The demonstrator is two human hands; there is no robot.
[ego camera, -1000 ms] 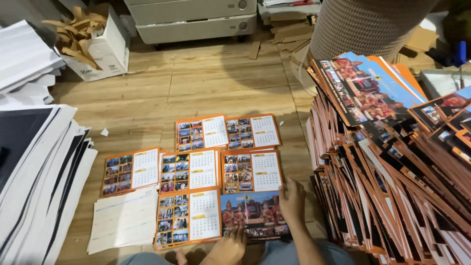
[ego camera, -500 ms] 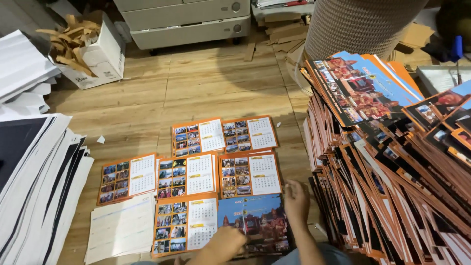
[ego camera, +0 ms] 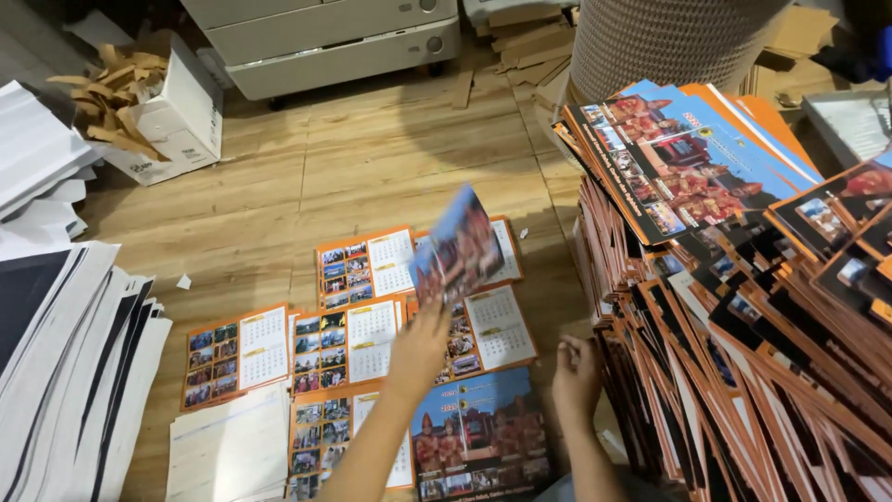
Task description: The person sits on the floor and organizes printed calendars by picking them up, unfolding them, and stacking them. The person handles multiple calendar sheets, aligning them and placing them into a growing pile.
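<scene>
Lifted since earlier: cover sheet (ego camera: 458,244), pinched by left hand (ego camera: 420,346) | right hand (ego camera: 576,379) loosely curled, empty, beside stack (ego camera: 743,316)

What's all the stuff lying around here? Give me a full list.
calendar sheets: several, orange-edged, spread flat on the wooden floor
lifted sheet: one, blue and red picture, raised above the spread
cover sheet: one, blue, nearest the person
tall stack of printed sheets: one, orange and black, right
white paper piles: several, left
cardboard box with scraps: one, white, upper left
machine: one, pale grey, top
woven cylinder: one, beige, top right
left hand: holds lifted sheet
right hand: beside tall stack, holding nothing that I can make out
</scene>
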